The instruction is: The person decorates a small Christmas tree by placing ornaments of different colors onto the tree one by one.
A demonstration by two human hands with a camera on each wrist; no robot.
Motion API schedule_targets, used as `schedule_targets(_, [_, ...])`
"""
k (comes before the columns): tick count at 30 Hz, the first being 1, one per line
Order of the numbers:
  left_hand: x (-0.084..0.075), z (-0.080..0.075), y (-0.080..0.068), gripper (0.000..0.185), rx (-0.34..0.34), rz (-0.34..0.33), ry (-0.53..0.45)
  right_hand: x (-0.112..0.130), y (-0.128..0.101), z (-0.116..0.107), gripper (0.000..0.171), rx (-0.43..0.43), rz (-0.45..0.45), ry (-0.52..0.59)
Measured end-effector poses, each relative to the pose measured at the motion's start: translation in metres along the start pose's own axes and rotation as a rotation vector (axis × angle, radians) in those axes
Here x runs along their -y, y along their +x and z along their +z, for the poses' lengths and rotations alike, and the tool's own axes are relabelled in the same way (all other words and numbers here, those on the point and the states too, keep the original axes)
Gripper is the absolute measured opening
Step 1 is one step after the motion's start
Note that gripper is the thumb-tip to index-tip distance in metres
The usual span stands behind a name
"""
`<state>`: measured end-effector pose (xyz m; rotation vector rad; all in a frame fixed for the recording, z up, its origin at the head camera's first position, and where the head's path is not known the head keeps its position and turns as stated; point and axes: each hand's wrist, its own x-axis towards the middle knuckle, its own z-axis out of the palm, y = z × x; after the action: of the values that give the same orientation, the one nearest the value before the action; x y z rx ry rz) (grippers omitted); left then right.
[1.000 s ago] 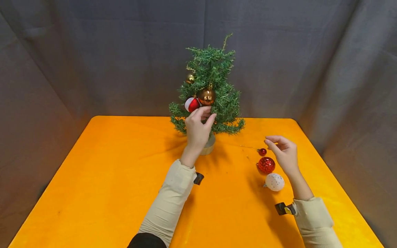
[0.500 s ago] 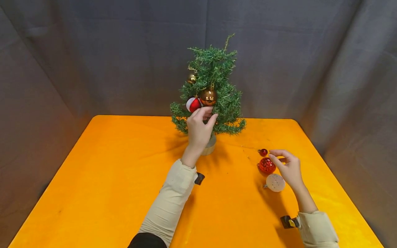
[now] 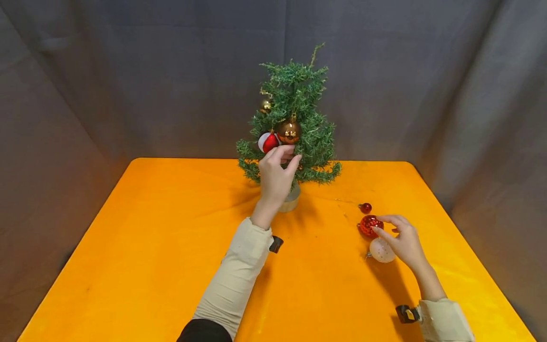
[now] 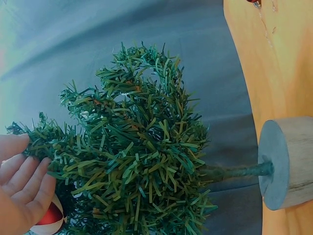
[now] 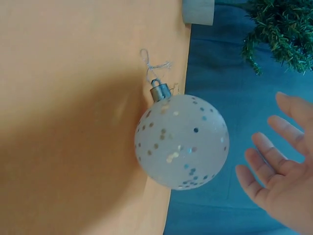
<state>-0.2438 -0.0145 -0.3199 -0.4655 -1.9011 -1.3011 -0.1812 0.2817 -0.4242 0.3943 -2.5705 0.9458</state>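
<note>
A small artificial Christmas tree point(image 3: 316, 137) stands at the back of the table. My left hand point(image 3: 275, 175) is at its lower front branches, thumb and fingers apart with a gap between them; in the left wrist view the fingertips are by green sprigs. Just above this hand hang a red and white bauble point(image 3: 269, 142) and a shiny brown bauble point(image 3: 289, 132). To the right, my right hand point(image 3: 403, 240) hovers by a red bauble point(image 3: 368, 225), fingers extended and partly overlapping it. A white speckled bauble point(image 5: 181, 142) lies nearer me, beside that hand.
A tiny red bauble point(image 3: 365, 208) lies behind the larger one, its thin gold string trailing left. A small gold bauble point(image 3: 266, 106) hangs higher on the tree. The tree's round wooden base point(image 3: 290, 202) rests on the orange table point(image 3: 149, 237). Grey curtains point(image 3: 171, 95) surround the table.
My right hand has moved down toward me, from beside the tiny red bauble to the larger red one. My left hand has stayed in place at the tree.
</note>
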Motion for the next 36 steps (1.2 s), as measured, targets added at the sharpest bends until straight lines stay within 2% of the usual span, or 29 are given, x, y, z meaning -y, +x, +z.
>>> schedule_targets(9, [0.0,0.0,0.002,0.016,0.009,0.011,0.007,-0.005,-0.005,-0.005,0.049,0.219,0.132,0.025])
schedule_targets(17, [0.0,0.001,0.003,0.016,0.013,0.014,0.018,-0.01,-0.008,-0.007,0.067,0.377,0.2,0.065])
schedule_targets(36, [0.001,-0.001,0.001,0.015,0.005,0.012,0.015,-0.017,-0.011,-0.004,0.069,0.436,0.195,0.06])
